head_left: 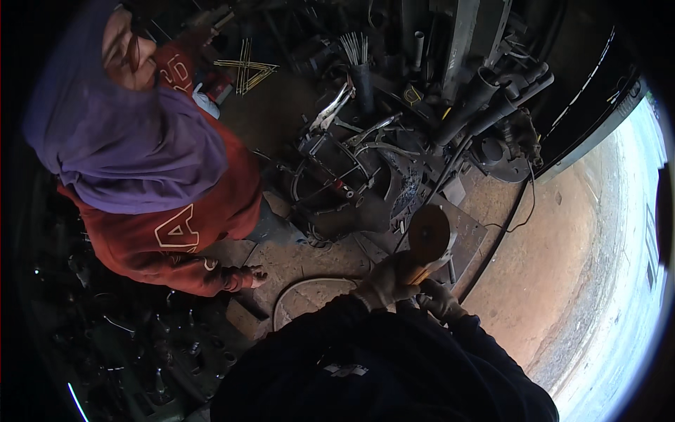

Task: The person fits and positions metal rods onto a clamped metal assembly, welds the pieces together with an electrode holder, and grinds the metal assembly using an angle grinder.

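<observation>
An angle grinder (418, 274) with a yellow body is held close in front of me. Its round brownish disc (429, 233) faces up and away from my body. My left hand (387, 283), in a pale work glove, is closed round the grinder just behind the disc. On the rear part of the same tool my right hand (440, 301), gloved too, is closed; some of its fingers are hidden. A metal plate (467, 239) lies beyond the disc.
A person in a red sweatshirt (176, 243) and purple hood stands at left, one hand (258, 276) lowered. Locking pliers (334, 105), clamps and a round metal frame (337, 183) crowd the far bench. Welding rods (354, 48) stand in a tube. A hose (302, 283) curves across the floor.
</observation>
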Demonstrator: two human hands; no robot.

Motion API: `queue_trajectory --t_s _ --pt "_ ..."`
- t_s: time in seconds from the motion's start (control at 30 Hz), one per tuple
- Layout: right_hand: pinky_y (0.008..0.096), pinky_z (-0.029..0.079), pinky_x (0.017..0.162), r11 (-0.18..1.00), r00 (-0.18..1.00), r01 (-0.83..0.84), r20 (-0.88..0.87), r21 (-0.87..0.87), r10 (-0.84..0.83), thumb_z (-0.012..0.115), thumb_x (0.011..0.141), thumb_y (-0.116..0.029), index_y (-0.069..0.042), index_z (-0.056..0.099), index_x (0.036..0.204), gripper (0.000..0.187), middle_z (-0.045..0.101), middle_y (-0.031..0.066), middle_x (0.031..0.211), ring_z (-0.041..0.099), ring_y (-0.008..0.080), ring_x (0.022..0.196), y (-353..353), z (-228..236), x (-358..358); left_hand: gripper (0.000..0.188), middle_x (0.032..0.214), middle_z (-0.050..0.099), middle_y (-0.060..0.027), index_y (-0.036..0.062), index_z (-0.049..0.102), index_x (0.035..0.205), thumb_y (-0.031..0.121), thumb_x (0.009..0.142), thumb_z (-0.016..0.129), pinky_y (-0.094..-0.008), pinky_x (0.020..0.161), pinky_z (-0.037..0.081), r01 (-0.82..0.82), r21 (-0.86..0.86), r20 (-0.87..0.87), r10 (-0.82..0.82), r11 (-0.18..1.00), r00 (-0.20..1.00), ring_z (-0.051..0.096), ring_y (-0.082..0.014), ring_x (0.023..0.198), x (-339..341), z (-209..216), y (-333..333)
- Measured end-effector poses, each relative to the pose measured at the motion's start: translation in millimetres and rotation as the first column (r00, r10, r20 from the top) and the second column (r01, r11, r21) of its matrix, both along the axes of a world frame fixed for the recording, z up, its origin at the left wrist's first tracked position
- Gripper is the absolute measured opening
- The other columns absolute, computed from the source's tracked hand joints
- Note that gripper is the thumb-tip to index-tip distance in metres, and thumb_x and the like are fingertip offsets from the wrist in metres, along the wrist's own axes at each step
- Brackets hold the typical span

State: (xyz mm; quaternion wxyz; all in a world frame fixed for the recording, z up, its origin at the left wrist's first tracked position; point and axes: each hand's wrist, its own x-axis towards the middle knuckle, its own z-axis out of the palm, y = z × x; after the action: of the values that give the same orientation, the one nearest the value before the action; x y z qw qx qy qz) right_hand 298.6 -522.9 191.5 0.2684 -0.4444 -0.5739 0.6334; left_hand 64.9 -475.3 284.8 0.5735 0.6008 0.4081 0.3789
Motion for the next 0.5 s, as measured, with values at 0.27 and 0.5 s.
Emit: queue_trajectory --t_s 0.27,0.5 --pt "0.033 0.056 0.09 0.982 0.828 0.024 -0.546 -0.189 -0.125 0.088 0.082 -0.02 -0.003 0.06 0.13 0.058 0.069 0.0099 0.123 0.068 0.0186 0.107 -22.4 149.0 -35.4 0.089 0.117 0.062 -0.0071 0.0036 0.048 0.138 0.045 0.072 0.092 -0.0369 0.087 0.057 0.104 0.023 0.356 -0.106 0.994 0.929 0.065 -0.0203 0.102 23.0 121.1 10.0" --pt "0.0368 0.057 0.094 0.963 0.827 0.057 -0.528 -0.262 -0.193 0.089 0.081 -0.021 -0.002 0.054 0.136 0.068 0.068 0.0119 0.124 0.068 0.0223 0.107 -70.7 152.5 -18.9 0.085 0.108 0.064 -0.0057 0.0036 0.049 0.135 0.041 0.073 0.093 -0.0369 0.084 0.059 0.133 -0.072 0.458 -0.086 0.988 0.885 0.066 -0.0185 0.098 46.8 119.2 -26.4"
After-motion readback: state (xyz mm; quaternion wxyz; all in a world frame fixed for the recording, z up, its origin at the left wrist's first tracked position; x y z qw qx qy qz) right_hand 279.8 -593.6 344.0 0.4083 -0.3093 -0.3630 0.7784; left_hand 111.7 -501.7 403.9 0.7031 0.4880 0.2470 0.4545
